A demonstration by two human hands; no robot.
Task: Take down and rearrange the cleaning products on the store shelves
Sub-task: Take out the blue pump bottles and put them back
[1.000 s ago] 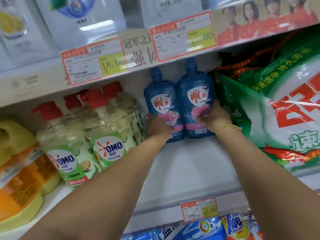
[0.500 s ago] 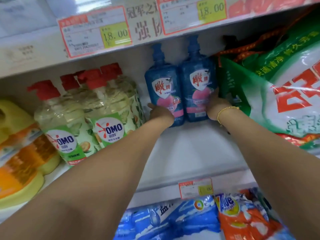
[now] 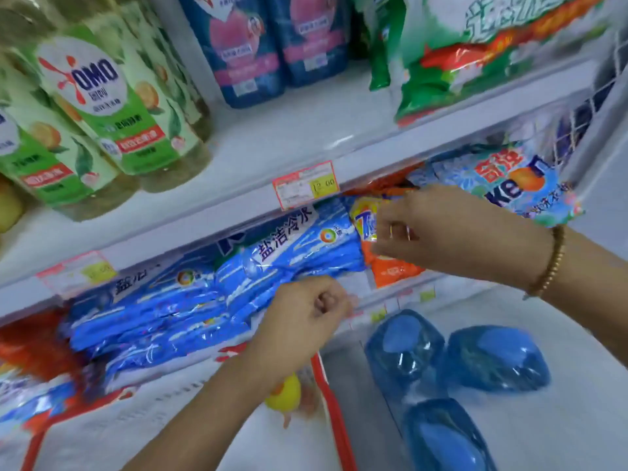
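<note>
Right hand: fingers reach out over the top of the orange bag and touch it. Motion blur, so I cannot tell whether they grip it. Ring on one finger, bead bracelet at the wrist.

Left hand: fingers curled into a loose fist, nothing seen in it. It sits in front of the right end of the blue bags, at the front edge of the middle shelf.

Middle shelf contents:
- The blue bags lie flat in a stack, filling the left and centre.
- The orange bag is just to their right, touching them.
- A pale bag with an orange fruit print lies right of that, behind the right hand.

Price tag reading 12.00 hangs on the lip of the top shelf, above the blue bags.

Top shelf contents:
- OMO bottles with green labels at left, upright.
- Two blue bottles with pink labels at centre, side by side and touching.
- A green bag at right, its lower edge at the shelf front.

Bottom shelf: three blue packs close together, below the right forearm.
</note>
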